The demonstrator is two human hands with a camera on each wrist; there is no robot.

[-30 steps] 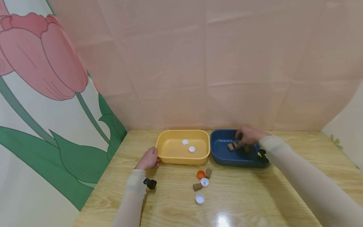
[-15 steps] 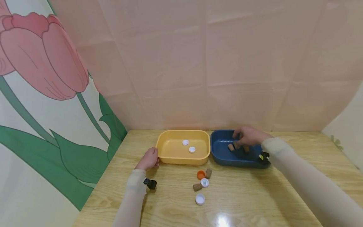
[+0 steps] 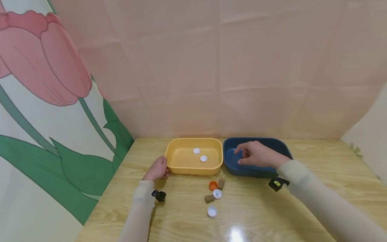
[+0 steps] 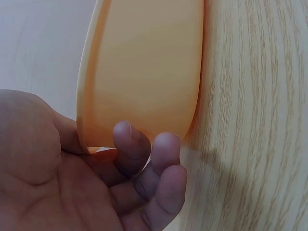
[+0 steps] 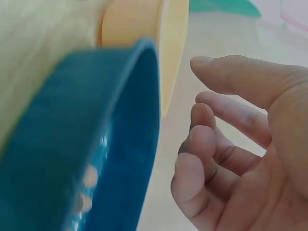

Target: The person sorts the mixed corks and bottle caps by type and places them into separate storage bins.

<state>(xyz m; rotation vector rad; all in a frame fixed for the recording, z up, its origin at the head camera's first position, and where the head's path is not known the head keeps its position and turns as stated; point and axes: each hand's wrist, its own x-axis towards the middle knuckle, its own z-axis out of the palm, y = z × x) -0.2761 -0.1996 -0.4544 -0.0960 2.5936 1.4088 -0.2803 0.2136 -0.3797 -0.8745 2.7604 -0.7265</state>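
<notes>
My left hand [image 3: 157,169] grips the left end of the yellow tray [image 3: 193,170], fingers curled against its outer wall in the left wrist view. Two white bottle caps [image 3: 204,159] lie in that tray. Above the blue tray [image 3: 251,172], my right hand [image 3: 260,154] hovers with thumb and fingers apart and nothing between them. It hides the corks in the head view; the right wrist view shows blurred corks [image 5: 90,176] inside. On the table in front lie an orange cap [image 3: 213,185], two white caps [image 3: 212,211] and two corks [image 3: 209,198].
Both trays stand side by side on a wood-grain table [image 3: 181,215], near a pink sheet [image 3: 217,84] hanging behind. A wall with a painted tulip [image 3: 45,60] rises at the left.
My right hand has let go of a cork inside the blue tray, risen and moved slightly left, its fingers spreading. The left hand stays on the yellow tray.
</notes>
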